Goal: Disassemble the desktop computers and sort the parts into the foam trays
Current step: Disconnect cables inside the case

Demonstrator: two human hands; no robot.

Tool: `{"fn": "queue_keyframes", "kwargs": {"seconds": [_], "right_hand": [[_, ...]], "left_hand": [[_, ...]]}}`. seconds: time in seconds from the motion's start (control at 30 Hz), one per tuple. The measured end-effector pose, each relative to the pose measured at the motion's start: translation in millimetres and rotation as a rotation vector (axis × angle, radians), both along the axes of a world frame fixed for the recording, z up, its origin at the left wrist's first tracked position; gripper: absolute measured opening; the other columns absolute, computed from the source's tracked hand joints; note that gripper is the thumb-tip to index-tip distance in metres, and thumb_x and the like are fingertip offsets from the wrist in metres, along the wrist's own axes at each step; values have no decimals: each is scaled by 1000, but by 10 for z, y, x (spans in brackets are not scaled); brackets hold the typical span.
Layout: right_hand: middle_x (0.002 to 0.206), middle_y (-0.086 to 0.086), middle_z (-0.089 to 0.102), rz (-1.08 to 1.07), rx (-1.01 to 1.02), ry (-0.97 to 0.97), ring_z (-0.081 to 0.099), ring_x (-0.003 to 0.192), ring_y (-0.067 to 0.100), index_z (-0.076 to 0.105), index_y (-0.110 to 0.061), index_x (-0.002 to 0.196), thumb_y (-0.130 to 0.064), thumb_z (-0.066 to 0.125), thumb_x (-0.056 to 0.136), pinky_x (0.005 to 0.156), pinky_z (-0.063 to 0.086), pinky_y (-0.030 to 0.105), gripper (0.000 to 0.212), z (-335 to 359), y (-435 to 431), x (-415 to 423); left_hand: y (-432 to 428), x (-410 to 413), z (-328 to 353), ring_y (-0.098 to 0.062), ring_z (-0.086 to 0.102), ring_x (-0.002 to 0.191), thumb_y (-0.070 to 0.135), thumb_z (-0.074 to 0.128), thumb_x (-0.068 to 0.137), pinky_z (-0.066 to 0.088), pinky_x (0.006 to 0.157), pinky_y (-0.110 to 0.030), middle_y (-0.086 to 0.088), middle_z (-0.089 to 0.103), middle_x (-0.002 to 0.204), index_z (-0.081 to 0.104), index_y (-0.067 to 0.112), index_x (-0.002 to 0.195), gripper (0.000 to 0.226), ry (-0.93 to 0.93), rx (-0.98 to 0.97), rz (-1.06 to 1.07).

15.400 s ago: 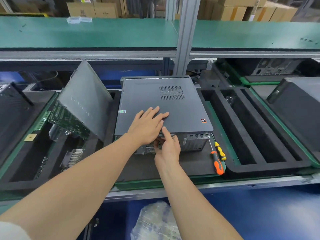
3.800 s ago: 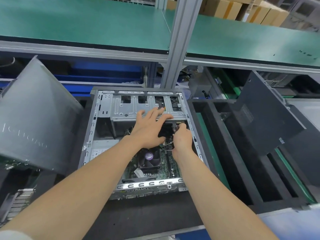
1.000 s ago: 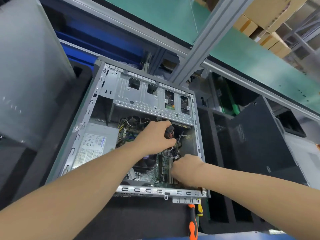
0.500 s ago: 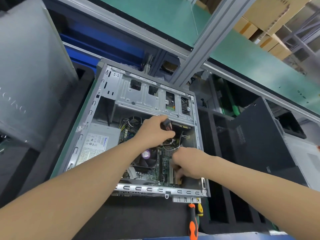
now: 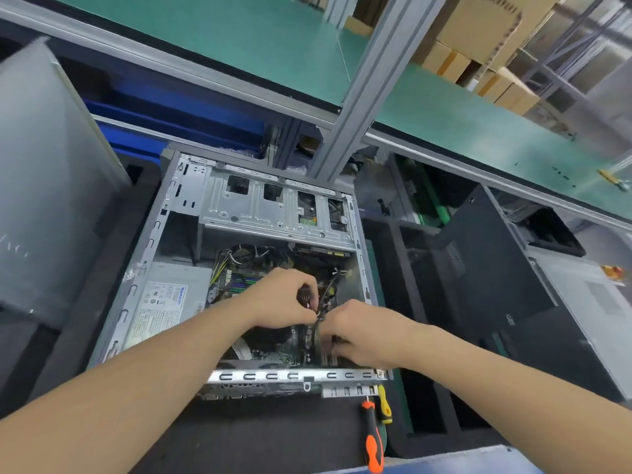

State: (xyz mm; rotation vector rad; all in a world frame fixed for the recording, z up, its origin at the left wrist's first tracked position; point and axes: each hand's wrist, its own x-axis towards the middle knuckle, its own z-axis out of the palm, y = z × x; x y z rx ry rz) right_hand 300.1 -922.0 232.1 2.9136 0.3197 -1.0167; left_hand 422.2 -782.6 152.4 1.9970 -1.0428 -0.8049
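**Deep in the open case, both hands at the cables**

Centrally on the black foam mat (image 5: 239, 439) lies the desktop computer case (image 5: 155, 254), flat on its side with its inside exposed. The left hand (image 5: 280, 301) reaches in over the motherboard (image 5: 270, 354), fingers curled round a dark cable plug (image 5: 305, 297) with thin wires trailing from it. Just beside it, the right hand (image 5: 362, 333) bends its fingers down at a narrow upright card (image 5: 316, 336) on the board; whether they actually pinch it cannot be told.

Left of the hands sits the power supply (image 5: 171, 299), its white label carrying a blue brand word and rows of print, all too blurred to read. Beyond them spans the silver drive cage (image 5: 270, 210).

Two screwdrivers lie by the case's near right corner: an orange-and-black one (image 5: 373, 443) and a yellow one (image 5: 385, 407). A grey side panel (image 5: 48, 172) leans at the left, showing pale, unreadable lettering at its edge. A black panel (image 5: 485, 265) stands in the foam tray (image 5: 403, 254) to the right. Printed cardboard boxes (image 5: 478, 32) stack behind the green shelf (image 5: 266, 39).
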Motion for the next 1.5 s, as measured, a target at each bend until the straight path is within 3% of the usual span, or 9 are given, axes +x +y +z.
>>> {"fn": "queue_keyframes", "kwargs": {"seconds": [0.27, 0.43, 0.6, 0.73, 0.87, 1.13, 1.27, 1.4, 1.5], "right_hand": [[120, 16, 55, -109, -364, -86, 60, 106, 31, 64, -1, 120, 12, 66, 85, 81, 57, 41, 38, -173, 69, 55], [83, 6, 52, -247, -225, -9, 48, 69, 19, 64, 1, 121, -7, 51, 101, 68, 45, 33, 25, -319, 74, 386], [146, 20, 43, -108, -603, 114, 38, 134, 36, 42, -1, 150, -20, 51, 103, 111, 39, 46, 51, -529, 145, 587], [144, 16, 47, -43, -605, 100, 41, 133, 30, 51, -3, 143, -21, 57, 101, 106, 43, 41, 46, -536, 68, 742], [155, 17, 42, 10, -668, 156, 39, 142, 35, 43, -11, 152, -22, 56, 102, 114, 38, 45, 53, -680, 128, 823], [161, 20, 27, 38, -722, 118, 19, 150, 36, 32, -14, 159, -35, 48, 105, 118, 30, 42, 60, -834, 612, 1005], [159, 17, 31, 90, -753, 117, 23, 146, 34, 35, -15, 158, -38, 50, 104, 118, 29, 41, 61, -859, 944, 1228], [158, 16, 29, 60, -723, 94, 25, 147, 31, 30, -14, 160, -38, 52, 103, 118, 28, 39, 66, -833, 1246, 1433], [158, 15, 31, 52, -695, 101, 29, 146, 30, 29, -14, 160, -33, 55, 102, 117, 30, 39, 67, -776, 1449, 1584]], "left_hand": [[18, 115, 27, -3, 68, 69, 15, 70, 71, 50, 64, -25, 12, 74, 71, 72, 27, 63, 15, 187, -62, 415], [31, 109, 58, 0, 65, 54, 6, 60, 63, 47, 50, -19, 10, 70, 60, 74, 28, 63, 26, 235, -82, 420], [-48, 73, -20, -14, 67, 74, 5, 54, 79, 57, 64, -31, 12, 67, 89, 74, 30, 92, 35, 50, 10, 223], [-83, 118, -25, -14, 52, 86, 5, 54, 82, 28, 91, -38, 18, 58, 84, 59, 34, 110, 41, -17, 72, 77], [0, 207, -14, -25, 57, 100, 21, 60, 81, 34, 103, -45, 3, 67, 99, 64, 27, 121, 40, -20, 240, -71], [616, 468, 3, -16, 65, 77, 19, 59, 70, 49, 70, -31, 4, 76, 96, 75, 41, 111, 49, 169, 161, -33], [992, 660, 16, -6, 68, 82, 18, 63, 72, 52, 75, -24, 10, 77, 99, 77, 36, 115, 49, 223, 109, 13], [1347, 836, -4, 2, 56, 46, 10, 65, 79, 42, 47, -11, 11, 79, 95, 80, 33, 111, 42, 282, 38, 113], [1572, 931, -9, 6, 68, 80, 21, 66, 73, 50, 76, -13, 17, 78, 97, 81, 40, 106, 41, 286, 28, 151]]}}
